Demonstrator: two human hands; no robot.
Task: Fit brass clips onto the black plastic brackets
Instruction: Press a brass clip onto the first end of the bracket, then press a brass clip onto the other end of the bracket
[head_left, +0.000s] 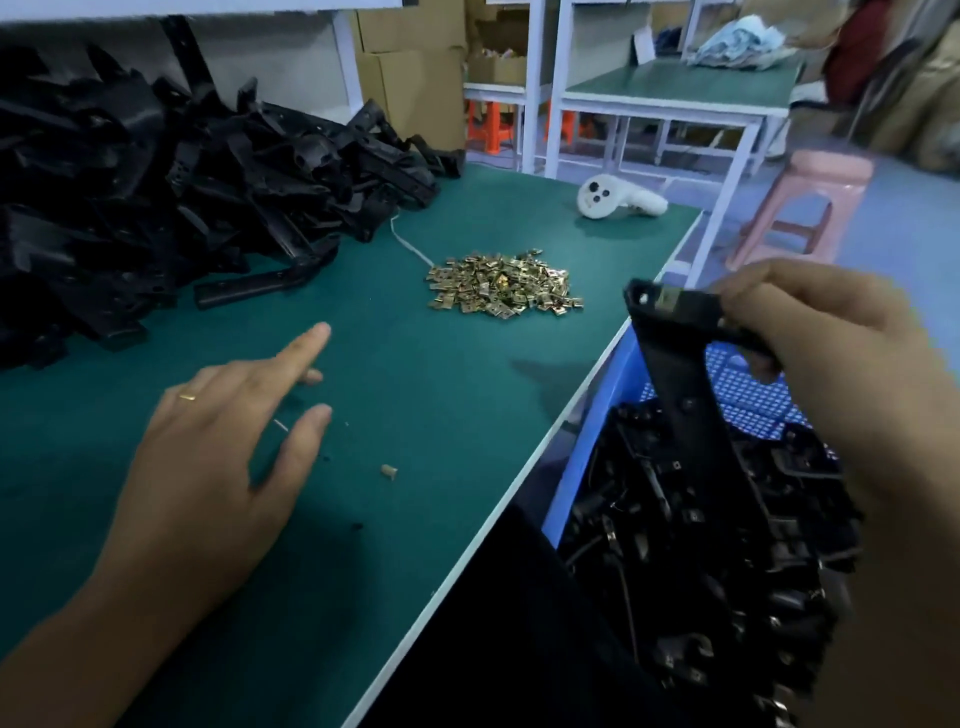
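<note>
A black bracket is gripped by the right hand above the blue crate; left hand fingers are spread wide over the tabletop

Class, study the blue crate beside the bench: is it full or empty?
Full. The blue crate is heaped with black brackets above its near rim; only its far mesh wall shows bare.

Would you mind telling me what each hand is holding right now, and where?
The right hand holds a black bracket by its upper end, above the blue crate. The left hand holds nothing.
</note>
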